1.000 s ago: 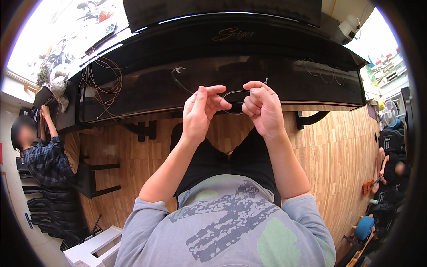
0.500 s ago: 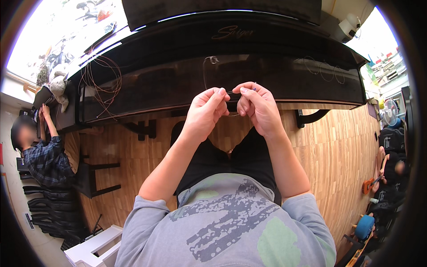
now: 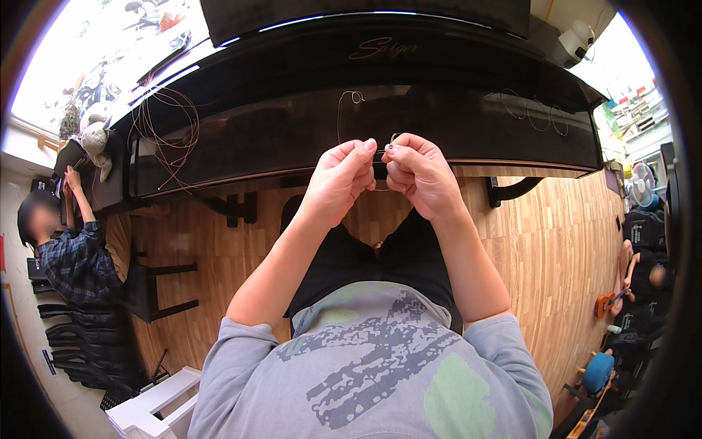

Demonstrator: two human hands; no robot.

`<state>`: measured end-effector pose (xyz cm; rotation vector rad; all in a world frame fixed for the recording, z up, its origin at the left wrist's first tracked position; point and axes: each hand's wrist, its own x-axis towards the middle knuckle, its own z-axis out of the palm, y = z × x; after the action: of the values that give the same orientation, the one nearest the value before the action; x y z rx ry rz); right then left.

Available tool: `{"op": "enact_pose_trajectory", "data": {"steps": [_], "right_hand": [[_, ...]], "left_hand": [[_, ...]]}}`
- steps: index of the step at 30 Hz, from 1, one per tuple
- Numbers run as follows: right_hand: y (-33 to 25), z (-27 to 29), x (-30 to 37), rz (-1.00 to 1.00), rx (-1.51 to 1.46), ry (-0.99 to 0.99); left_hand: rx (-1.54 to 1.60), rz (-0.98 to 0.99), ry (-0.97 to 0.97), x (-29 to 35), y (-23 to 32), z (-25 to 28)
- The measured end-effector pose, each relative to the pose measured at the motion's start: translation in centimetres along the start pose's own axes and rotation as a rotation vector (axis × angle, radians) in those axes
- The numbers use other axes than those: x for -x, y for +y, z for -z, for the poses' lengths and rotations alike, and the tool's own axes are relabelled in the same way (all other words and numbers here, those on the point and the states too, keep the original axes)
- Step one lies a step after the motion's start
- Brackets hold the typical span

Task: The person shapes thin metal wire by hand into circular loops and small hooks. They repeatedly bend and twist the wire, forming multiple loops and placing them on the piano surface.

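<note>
black piano [image 3: 292, 143] as backdrop, your left hand [image 3: 340, 179] and right hand [image 3: 424, 175] pinch a thin wire [image 3: 338, 121] between them, its curled end free beyond the left; work it in small, even turns, avoiding kinks.

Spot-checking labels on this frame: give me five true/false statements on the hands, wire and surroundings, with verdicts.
1. The left hand and right hand both pinch a thin wire. True.
2. The copper-coloured coil lies to the right of both hands. False: the coil is on the left, on the black piano.
3. The two hands are clasped together. False: a narrow gap shows between their fingertips.
4. A fan stands at the far right. True.
5. The wearer's shirt is plain grey. False: the shirt has dark and green patches.
</note>
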<state>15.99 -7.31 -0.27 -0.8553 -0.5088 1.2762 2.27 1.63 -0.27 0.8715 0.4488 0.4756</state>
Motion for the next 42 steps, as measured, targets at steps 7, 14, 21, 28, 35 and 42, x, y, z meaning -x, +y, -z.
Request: {"op": "enact_pose_trajectory", "data": {"steps": [7, 14, 21, 28, 35, 42], "right_hand": [[-0.4, -0.9, 0.3, 0.14, -0.137, 0.088], [0.2, -0.8, 0.1, 0.401, 0.238, 0.117], [-0.1, -1.7, 0.6, 0.454, 0.586, 0.312], [0.1, -2.1, 0.9, 0.708, 1.095, 0.362], [-0.2, -2.4, 1.1, 0.593, 0.976, 0.326], [-0.1, -2.1, 1.2, 0.742, 1.228, 0.375]], "left_hand": [[0.107, -0.105, 0.036, -0.2, -0.7, 1.3], [0.172, -0.127, 0.025, 0.4, -0.4, 0.5], [0.012, -0.151, -0.064, 0.6, -0.6, 0.7], [-0.155, -0.287, 0.067, 0.8, -0.4, 0.2], [-0.604, -0.415, 0.218, 0.6, -0.1, 0.8], [-0.996, -0.681, 0.366, 0.9, -0.2, 0.0]]}}
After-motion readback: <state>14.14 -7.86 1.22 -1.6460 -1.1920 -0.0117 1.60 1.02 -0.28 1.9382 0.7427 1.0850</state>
